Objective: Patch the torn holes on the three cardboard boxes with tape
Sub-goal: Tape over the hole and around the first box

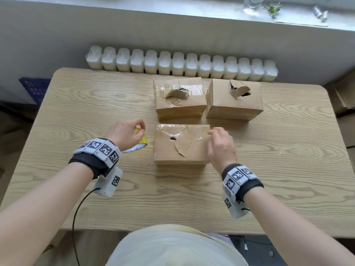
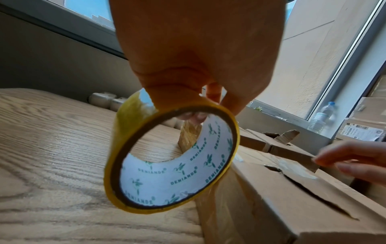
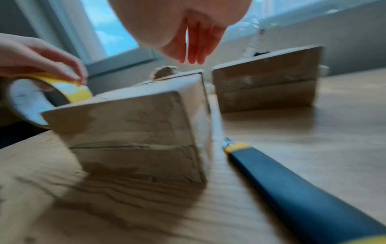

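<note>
Three brown cardboard boxes stand on the wooden table (image 1: pixel 76 104). The near box (image 1: pixel 180 148) has a torn flap and a small dark hole, with glossy clear tape on its top. The far left box (image 1: pixel 179 98) and the far right box (image 1: pixel 234 98) each have a raised torn flap. My left hand (image 1: pixel 141 128) pinches a yellow tape roll (image 2: pixel 171 158) just left of the near box, fingers inside its core. A clear strip hangs from the roll by the box's left side. My right hand (image 1: pixel 213 134) hovers over the near box's right edge, fingers (image 3: pixel 194 49) straight and holding nothing.
A blue and yellow utility knife (image 3: pixel 292 189) lies on the table right of the near box. A white radiator (image 1: pixel 180 63) runs behind the table. The sill above holds a water bottle (image 1: pixel 251 3). A blue crate (image 1: pixel 34 89) sits at the far left.
</note>
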{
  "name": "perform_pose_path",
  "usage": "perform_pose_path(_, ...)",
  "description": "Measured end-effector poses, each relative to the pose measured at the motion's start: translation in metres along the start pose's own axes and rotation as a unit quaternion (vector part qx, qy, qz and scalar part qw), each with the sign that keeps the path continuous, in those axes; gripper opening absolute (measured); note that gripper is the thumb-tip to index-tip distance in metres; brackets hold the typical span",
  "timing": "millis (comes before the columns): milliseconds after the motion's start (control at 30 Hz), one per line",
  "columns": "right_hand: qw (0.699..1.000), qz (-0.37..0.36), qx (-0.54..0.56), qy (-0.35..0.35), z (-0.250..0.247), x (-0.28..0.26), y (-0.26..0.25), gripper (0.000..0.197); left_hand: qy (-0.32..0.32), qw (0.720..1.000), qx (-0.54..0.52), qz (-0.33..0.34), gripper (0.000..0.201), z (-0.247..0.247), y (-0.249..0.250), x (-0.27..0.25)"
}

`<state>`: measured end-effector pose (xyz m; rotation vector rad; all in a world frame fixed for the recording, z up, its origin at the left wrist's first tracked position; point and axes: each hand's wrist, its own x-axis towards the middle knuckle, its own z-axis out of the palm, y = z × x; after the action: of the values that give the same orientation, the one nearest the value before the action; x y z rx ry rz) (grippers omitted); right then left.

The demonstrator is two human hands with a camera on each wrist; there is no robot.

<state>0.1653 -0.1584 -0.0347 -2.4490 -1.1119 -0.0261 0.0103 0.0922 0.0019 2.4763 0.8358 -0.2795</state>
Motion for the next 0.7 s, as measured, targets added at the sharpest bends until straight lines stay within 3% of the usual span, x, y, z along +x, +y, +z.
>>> perform_pose_path(133,0.968,-0.097,0.024,-0.23,0.008,0.001,-0.042,0.056,0.019,1.0,-0.007,0.023,0.005,0.002,0.006,-0.01)
perform_pose_path(200,0.954,-0.108,-0.01,-0.28,0.015,0.0,-0.049,0.063,0.019,0.999,-0.023,0.038,0.003,0.004,0.008,-0.015)
perform_pose_path(333,0.948,-0.097,-0.044,-0.301,0.025,-0.005,-0.047,0.065,0.008,0.998,-0.049,0.049,0.007,0.005,0.016,-0.025)
perform_pose_path(500,0.942,-0.045,0.047,-0.329,0.022,0.003,-0.051,0.061,-0.043,0.996,-0.068,0.048,0.02,-0.004,0.022,-0.031)
perform_pose_path(600,0.94,0.018,0.135,-0.313,0.014,0.011,-0.062,0.04,-0.055,0.993,-0.069,0.075,0.022,-0.009,0.03,-0.032)
perform_pose_path(700,0.919,0.092,0.304,-0.233,0.009,0.014,-0.08,0.034,-0.049,0.993,-0.051,0.095,0.02,-0.012,0.039,-0.033)
